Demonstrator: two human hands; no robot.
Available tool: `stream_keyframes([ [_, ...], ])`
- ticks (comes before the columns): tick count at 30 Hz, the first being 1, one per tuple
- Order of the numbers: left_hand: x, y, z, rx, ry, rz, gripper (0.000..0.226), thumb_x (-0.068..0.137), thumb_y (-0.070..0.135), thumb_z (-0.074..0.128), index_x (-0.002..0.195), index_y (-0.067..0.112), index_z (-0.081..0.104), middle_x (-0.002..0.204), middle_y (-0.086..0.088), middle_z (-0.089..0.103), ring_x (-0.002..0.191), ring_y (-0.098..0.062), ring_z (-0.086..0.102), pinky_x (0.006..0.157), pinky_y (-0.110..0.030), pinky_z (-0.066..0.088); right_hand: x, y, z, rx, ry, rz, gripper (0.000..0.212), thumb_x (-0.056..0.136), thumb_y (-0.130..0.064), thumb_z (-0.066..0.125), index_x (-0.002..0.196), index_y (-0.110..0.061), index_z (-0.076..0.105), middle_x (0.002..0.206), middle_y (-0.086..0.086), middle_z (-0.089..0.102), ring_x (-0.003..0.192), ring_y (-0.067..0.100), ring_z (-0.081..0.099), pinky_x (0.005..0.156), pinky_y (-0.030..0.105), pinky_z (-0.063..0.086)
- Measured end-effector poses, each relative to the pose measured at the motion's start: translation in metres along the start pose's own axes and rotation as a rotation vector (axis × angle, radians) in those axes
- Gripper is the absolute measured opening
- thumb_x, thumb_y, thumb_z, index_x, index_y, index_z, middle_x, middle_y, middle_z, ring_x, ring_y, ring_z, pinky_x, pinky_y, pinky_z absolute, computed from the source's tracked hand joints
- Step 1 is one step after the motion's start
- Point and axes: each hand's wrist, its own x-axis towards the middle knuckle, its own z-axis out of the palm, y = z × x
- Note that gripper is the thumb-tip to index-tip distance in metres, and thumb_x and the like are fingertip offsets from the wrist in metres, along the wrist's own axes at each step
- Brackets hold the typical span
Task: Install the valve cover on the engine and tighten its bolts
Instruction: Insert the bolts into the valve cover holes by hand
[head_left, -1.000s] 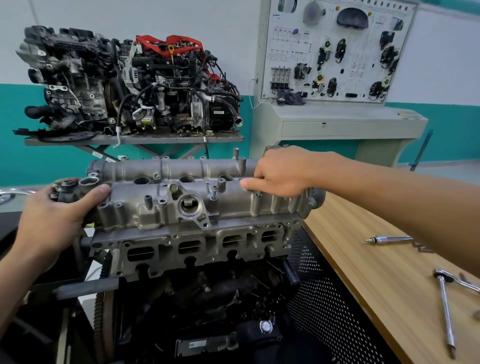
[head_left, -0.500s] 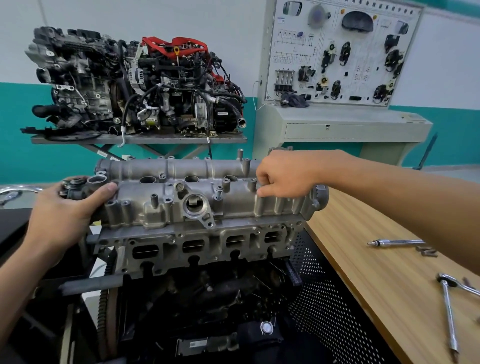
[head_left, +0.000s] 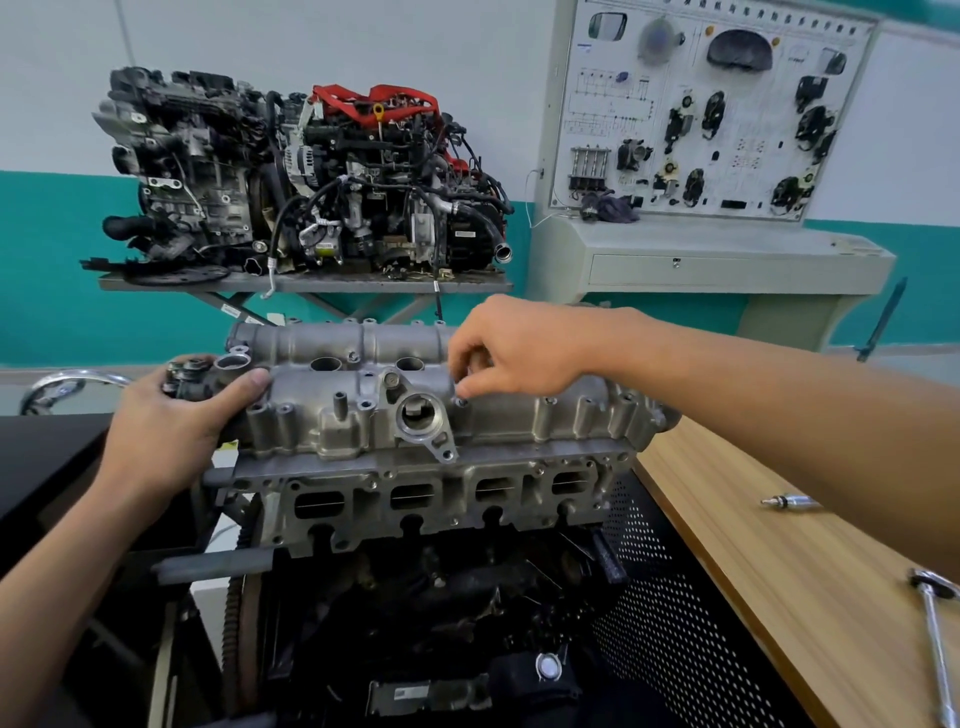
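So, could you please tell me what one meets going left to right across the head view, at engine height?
From the left: left hand → round port in the valve cover → right hand → small silver tool → ratchet.

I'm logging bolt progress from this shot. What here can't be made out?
Head view only.
Whether the right hand pinches a bolt: its own fingers cover the spot.
The valve cover's left end: hidden under the gripping left hand.
The ratchet on the bench: cut off by the right edge.

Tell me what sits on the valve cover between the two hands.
Head view: two round wells and a flanged port, cast into the valve cover.
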Motion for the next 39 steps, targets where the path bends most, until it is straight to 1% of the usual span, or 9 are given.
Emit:
stream_keyframes([
  [5, -0.002, 0.006, 0.003, -0.016, -0.018, -0.004, 0.052, 0.058, 0.067, 0.082, 0.088, 0.025, 0.076, 0.079, 0.009, 0.078, 0.069, -0.004, 0.072, 0.075, -0.033, 0.055, 0.001, -0.008, 0.012, -0.363, 0.103, -0.003, 0.047, 0.102, -0.052, 0.033, 0.06, -0.031, 0.034, 0.058, -0.012, 0.04, 0.052, 0.005, 0.037, 0.051, 0.028, 0.029],
  [9, 0.0, 0.005, 0.001, -0.056, -0.032, -0.032, 0.063, 0.051, 0.074, 0.086, 0.091, 0.025, 0.076, 0.085, 0.001, 0.079, 0.079, -0.018, 0.075, 0.087, -0.044, 0.059, 0.005, -0.013, 0.0, -0.425, 0.154, 0.023, 0.043, 0.097, -0.061, 0.034, 0.068, -0.03, 0.037, 0.063, -0.008, 0.04, 0.054, 0.007, 0.037, 0.049, 0.028, 0.025],
  [13, 0.003, 0.001, -0.002, -0.055, -0.028, -0.054, 0.068, 0.052, 0.072, 0.088, 0.096, 0.022, 0.076, 0.091, -0.004, 0.08, 0.089, -0.03, 0.076, 0.093, -0.058, 0.057, 0.005, -0.021, -0.003, -0.507, 0.02, 0.041, 0.044, 0.099, -0.046, 0.04, 0.061, -0.025, 0.031, 0.061, -0.003, 0.036, 0.051, 0.014, 0.037, 0.047, 0.027, 0.024],
  [17, 0.001, 0.003, -0.002, -0.059, -0.028, -0.081, 0.073, 0.051, 0.072, 0.089, 0.102, 0.021, 0.075, 0.095, -0.004, 0.08, 0.094, -0.03, 0.076, 0.096, -0.057, 0.056, 0.01, -0.032, 0.011, -0.634, 0.011, 0.129, 0.041, 0.102, -0.032, 0.041, 0.063, -0.021, 0.035, 0.065, 0.0, 0.038, 0.052, 0.018, 0.038, 0.046, 0.029, 0.027],
  [23, -0.003, 0.013, -0.002, -0.064, -0.039, -0.105, 0.076, 0.047, 0.074, 0.088, 0.1, 0.02, 0.075, 0.096, -0.007, 0.079, 0.096, -0.032, 0.075, 0.096, -0.058, 0.055, 0.0, -0.035, 0.003, -0.543, 0.063, 0.217, 0.052, 0.101, -0.055, 0.029, 0.06, -0.023, 0.029, 0.062, -0.002, 0.03, 0.05, 0.015, 0.029, 0.047, 0.028, 0.021],
  [28, -0.01, 0.026, -0.001, -0.046, -0.061, -0.125, 0.069, 0.049, 0.072, 0.087, 0.095, 0.023, 0.075, 0.092, -0.005, 0.08, 0.093, -0.031, 0.076, 0.094, -0.056, 0.057, 0.0, -0.038, 0.016, -0.573, 0.048, 0.204, 0.043, 0.102, -0.035, 0.041, 0.062, -0.021, 0.033, 0.064, -0.002, 0.035, 0.051, 0.015, 0.036, 0.046, 0.029, 0.028],
  [34, -0.009, 0.064, -0.025, 0.335, -0.106, -0.106, 0.062, 0.059, 0.076, 0.074, 0.092, 0.024, 0.072, 0.069, 0.012, 0.073, 0.066, -0.004, 0.069, 0.062, -0.022, 0.046, 0.004, -0.047, -0.012, -0.275, 0.339, 0.283, 0.063, 0.097, -0.066, 0.031, 0.058, -0.018, 0.049, 0.054, -0.005, 0.048, 0.049, 0.012, 0.05, 0.056, 0.027, 0.048],
  [36, -0.013, 0.083, -0.029, 0.321, -0.024, -0.031, 0.053, 0.068, 0.075, 0.07, 0.092, 0.027, 0.071, 0.063, 0.012, 0.068, 0.06, -0.006, 0.063, 0.058, -0.026, 0.045, 0.012, -0.053, -0.032, -0.006, 0.43, 0.156, 0.045, 0.094, -0.06, 0.05, 0.072, -0.023, 0.061, 0.064, -0.01, 0.058, 0.058, 0.002, 0.055, 0.054, 0.024, 0.045],
  [39, -0.025, 0.107, -0.012, 0.214, -0.096, 0.03, 0.036, 0.087, 0.057, 0.069, 0.083, 0.021, 0.068, 0.058, 0.004, 0.066, 0.046, -0.003, 0.056, 0.044, -0.021, 0.044, 0.029, -0.075, -0.051, 0.377, 0.302, -0.065, 0.023, 0.094, -0.04, 0.064, 0.105, -0.02, 0.071, 0.086, -0.007, 0.069, 0.074, 0.001, 0.061, 0.07, 0.02, 0.05],
])
